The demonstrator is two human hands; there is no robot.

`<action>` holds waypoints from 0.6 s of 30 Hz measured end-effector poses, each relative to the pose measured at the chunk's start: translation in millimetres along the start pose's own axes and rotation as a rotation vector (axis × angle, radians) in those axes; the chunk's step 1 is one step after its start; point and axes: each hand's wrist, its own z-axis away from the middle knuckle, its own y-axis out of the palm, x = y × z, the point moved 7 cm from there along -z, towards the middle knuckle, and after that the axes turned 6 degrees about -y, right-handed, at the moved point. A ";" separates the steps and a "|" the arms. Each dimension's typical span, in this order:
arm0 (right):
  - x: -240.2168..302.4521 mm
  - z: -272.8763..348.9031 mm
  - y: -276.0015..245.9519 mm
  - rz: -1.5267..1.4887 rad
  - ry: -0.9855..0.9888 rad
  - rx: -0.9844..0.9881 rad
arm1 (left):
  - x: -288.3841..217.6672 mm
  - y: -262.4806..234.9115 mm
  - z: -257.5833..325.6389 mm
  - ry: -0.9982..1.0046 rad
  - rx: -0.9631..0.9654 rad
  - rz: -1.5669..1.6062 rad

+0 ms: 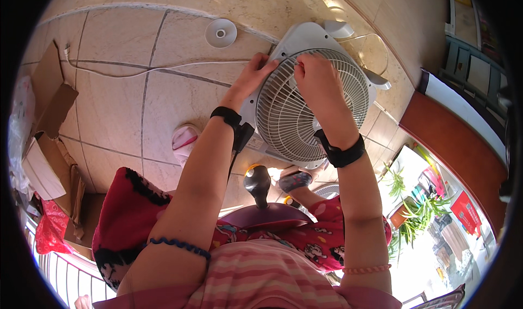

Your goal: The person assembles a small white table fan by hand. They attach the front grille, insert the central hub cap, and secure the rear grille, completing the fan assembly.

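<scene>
A light grey fan (357, 113) with a round wire grille and a squarish casing lies on the tiled floor in front of me. At the casing's upper left edge, my left hand (252, 80) has its thumb and forefinger close together beside the grille's rim. Anything between those fingertips is too small to make out. Over the upper part of the grille, my right hand (318, 83) is closed with its fingertips pinched toward the left hand. What it grips, if anything, is hidden by the fingers. Both wrists wear black straps.
A white cable (158, 69) runs left across the tiles. Beyond the fan's left side lies a round white cap-like part (220, 33). An opened cardboard box (52, 162) stands at the left, and a pink and white slipper (186, 137) lies nearer. A dark-handled object (257, 184) stands close to me.
</scene>
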 end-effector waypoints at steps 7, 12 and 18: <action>14.1 -2.6 -11.2 0.089 -0.219 0.026 | -4.6 1.2 3.0 -0.015 0.009 0.028; 15.8 -0.9 -9.6 0.249 -0.358 0.066 | -4.9 1.6 4.1 -0.025 0.018 0.029; -5.8 -9.9 1.0 0.100 -0.136 0.217 | -3.5 2.9 4.2 0.003 -0.002 0.060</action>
